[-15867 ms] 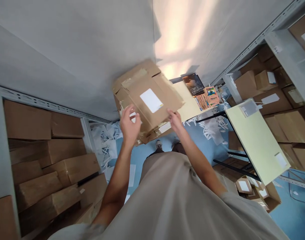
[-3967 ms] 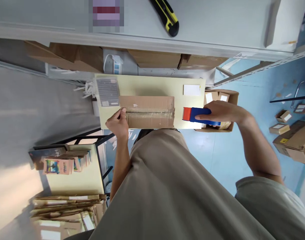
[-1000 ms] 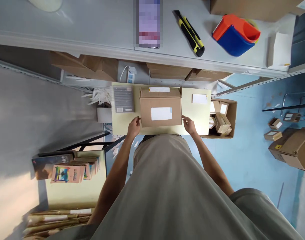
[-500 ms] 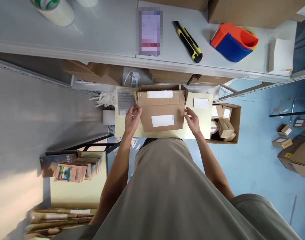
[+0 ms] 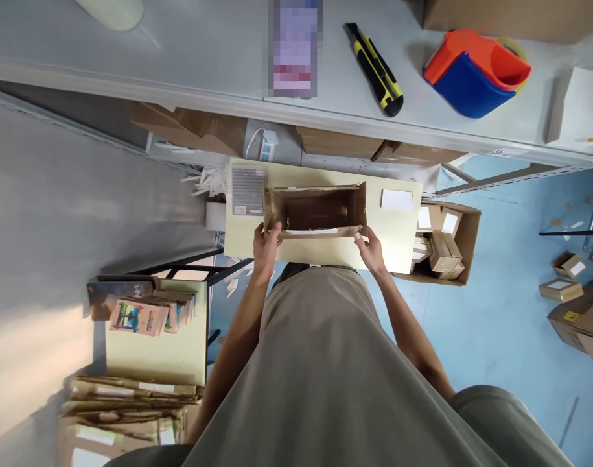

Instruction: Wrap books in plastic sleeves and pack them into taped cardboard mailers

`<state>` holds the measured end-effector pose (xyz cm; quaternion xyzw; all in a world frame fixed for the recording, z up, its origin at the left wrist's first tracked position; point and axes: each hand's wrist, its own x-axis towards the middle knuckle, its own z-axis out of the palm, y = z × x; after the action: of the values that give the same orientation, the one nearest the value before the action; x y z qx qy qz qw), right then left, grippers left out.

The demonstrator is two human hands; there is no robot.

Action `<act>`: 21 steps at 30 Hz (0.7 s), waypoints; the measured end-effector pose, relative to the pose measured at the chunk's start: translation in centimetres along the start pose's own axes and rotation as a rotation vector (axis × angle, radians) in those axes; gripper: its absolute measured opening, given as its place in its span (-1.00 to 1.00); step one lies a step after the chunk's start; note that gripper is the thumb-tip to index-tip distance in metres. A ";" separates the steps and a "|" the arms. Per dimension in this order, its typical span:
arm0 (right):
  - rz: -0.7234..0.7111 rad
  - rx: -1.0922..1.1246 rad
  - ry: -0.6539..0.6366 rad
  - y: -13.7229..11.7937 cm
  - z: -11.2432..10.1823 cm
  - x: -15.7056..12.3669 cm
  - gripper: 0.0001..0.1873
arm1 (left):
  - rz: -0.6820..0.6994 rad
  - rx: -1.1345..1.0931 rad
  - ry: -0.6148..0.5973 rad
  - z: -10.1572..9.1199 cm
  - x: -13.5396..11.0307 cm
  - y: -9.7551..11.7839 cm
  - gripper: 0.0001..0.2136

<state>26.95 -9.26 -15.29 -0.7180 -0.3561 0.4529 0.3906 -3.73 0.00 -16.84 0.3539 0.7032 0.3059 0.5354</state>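
Note:
A brown cardboard box point(image 5: 315, 209) stands on a pale yellow table point(image 5: 398, 230) with its open top facing me and its inside empty. My left hand point(image 5: 266, 245) grips the box's near left corner. My right hand point(image 5: 371, 250) grips its near right corner. Both hands have fingers closed on the near flap edge. A grey booklet point(image 5: 247, 189) lies on the table just left of the box, and a white label point(image 5: 396, 199) lies to the right.
A grey shelf point(image 5: 179, 58) above the table carries a yellow-black utility knife point(image 5: 376, 70), a red-blue tape dispenser point(image 5: 474, 74) and a phone point(image 5: 295, 48). An open carton of small boxes point(image 5: 444, 243) sits right of the table. Books point(image 5: 140, 311) and flattened cardboard point(image 5: 126, 405) lie at left.
A second ago the box lay with its labelled side up; both hands have turned it so its open top now faces up, and moved to its near corners.

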 end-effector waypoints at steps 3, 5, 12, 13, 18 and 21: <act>0.010 0.035 -0.020 -0.2 0.2 0.7 -0.10 | 0.029 -0.027 -0.042 0.2 0.1 -0.5 -0.40; 0.000 0.039 -0.029 -0.4 0.2 1.3 -0.08 | 0.066 -0.067 -0.056 0.3 0.4 -0.8 -0.31; -0.065 0.019 -0.050 -0.4 0.0 2.0 -0.02 | 0.159 -0.112 -0.092 0.4 1.2 -0.9 -0.16; -0.074 0.000 -0.016 -0.4 0.0 1.7 -0.02 | 0.168 -0.126 -0.094 0.2 1.2 -0.8 -0.18; -0.273 -0.220 0.350 -3.8 0.2 -0.6 -0.21 | 0.152 -0.127 -0.101 -3.4 3.3 -0.8 -0.37; -0.377 -0.329 0.484 -8.8 2.9 -2.9 -0.32 | 0.156 -0.102 -0.065 -6.9 7.3 -1.9 -0.39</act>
<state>21.85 -7.16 -7.25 -0.7796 -0.4477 0.1259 0.4195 -12.04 4.59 -20.69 0.3898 0.6393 0.3704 0.5498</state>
